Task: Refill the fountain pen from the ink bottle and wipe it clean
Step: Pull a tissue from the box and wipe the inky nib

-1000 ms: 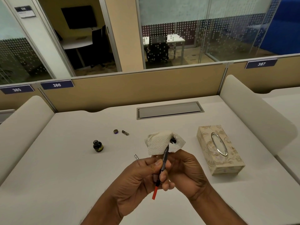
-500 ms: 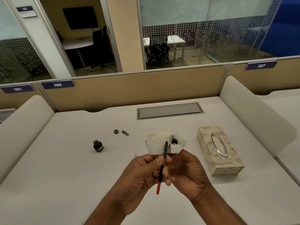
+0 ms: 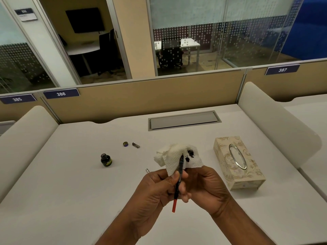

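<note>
My left hand [image 3: 155,188] is pinching the pen [image 3: 177,186] between thumb and fingers, red end pointing down at me, tip poked up into a tissue [image 3: 174,156]. My right hand [image 3: 206,189] has its fingers curled round the bottom of that tissue, which has black ink blots on it. Both hands are up over the desk [image 3: 70,191], just left of the tissue box [image 3: 237,161]. Well left of the box stands the ink bottle [image 3: 106,160], open. Its cap [image 3: 125,144] and a little metal piece [image 3: 135,145] lie left of the box too, a bit farther back.
</note>
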Action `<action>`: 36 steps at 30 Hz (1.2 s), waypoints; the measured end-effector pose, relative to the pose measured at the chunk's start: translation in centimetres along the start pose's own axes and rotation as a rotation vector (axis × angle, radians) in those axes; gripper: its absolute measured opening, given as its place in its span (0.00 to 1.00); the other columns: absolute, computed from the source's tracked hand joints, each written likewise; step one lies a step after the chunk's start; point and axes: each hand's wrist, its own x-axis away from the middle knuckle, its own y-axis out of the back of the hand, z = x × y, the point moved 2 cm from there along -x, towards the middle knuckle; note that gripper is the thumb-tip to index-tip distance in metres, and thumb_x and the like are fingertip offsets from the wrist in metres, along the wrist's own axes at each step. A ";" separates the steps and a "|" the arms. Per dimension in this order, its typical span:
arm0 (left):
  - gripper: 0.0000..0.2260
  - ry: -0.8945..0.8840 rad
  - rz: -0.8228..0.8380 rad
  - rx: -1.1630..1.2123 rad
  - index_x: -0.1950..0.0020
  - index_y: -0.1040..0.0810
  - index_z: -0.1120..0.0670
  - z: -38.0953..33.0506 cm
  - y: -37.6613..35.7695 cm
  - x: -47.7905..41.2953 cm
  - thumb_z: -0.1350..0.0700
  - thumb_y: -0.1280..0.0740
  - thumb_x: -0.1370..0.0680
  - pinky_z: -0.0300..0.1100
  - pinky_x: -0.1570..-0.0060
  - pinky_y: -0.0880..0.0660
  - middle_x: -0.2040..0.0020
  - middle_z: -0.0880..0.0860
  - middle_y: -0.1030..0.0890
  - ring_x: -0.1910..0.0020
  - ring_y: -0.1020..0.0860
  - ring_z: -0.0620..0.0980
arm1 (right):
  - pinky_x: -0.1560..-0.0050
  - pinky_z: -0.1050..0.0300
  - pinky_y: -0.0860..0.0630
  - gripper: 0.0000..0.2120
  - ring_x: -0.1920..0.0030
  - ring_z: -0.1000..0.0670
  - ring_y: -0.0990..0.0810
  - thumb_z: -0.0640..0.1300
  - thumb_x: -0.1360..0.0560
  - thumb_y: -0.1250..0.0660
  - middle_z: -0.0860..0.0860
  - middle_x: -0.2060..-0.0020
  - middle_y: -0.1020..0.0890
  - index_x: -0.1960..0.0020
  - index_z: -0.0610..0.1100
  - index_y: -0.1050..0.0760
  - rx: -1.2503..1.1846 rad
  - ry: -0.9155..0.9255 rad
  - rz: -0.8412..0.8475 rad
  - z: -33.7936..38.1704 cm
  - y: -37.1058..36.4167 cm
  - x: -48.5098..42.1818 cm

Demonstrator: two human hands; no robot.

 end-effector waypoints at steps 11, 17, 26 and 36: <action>0.12 0.014 -0.041 0.005 0.50 0.14 0.60 -0.1 -1.0 0.5 0.52 0.30 0.23 0.49 0.50 0.18 0.64 0.58 0.17 0.65 0.17 0.55 | 0.74 0.55 0.20 0.15 0.72 0.46 0.16 0.50 0.36 0.18 0.46 0.70 0.16 0.58 0.40 0.14 0.053 0.025 0.017 0.2 0.3 0.2; 0.14 -0.001 -0.089 -0.027 0.51 0.14 0.60 -0.1 -1.3 0.5 0.50 0.29 0.26 0.50 0.51 0.17 0.64 0.59 0.17 0.66 0.16 0.55 | 0.75 0.56 0.22 0.16 0.74 0.45 0.17 0.51 0.32 0.21 0.45 0.71 0.18 0.55 0.38 0.15 0.062 0.072 -0.027 -0.1 0.7 0.2; 0.14 -0.056 -0.189 -0.151 0.52 0.12 0.55 -0.1 -1.1 0.4 0.47 0.28 0.29 0.44 0.54 0.17 0.63 0.60 0.14 0.63 0.14 0.58 | 0.73 0.56 0.25 0.20 0.73 0.47 0.18 0.48 0.30 0.24 0.46 0.65 0.16 0.45 0.35 0.18 0.069 0.211 -0.040 0.1 0.2 0.2; 0.12 -0.100 -0.254 -0.284 0.56 0.12 0.54 -0.5 -0.7 0.7 0.47 0.28 0.28 0.37 0.56 0.18 0.63 0.58 0.12 0.64 0.13 0.56 | 0.37 0.46 0.23 0.19 0.39 0.40 0.19 0.41 0.26 0.26 0.40 0.42 0.16 0.37 0.36 0.20 0.111 0.345 -0.058 0.4 1.4 -0.4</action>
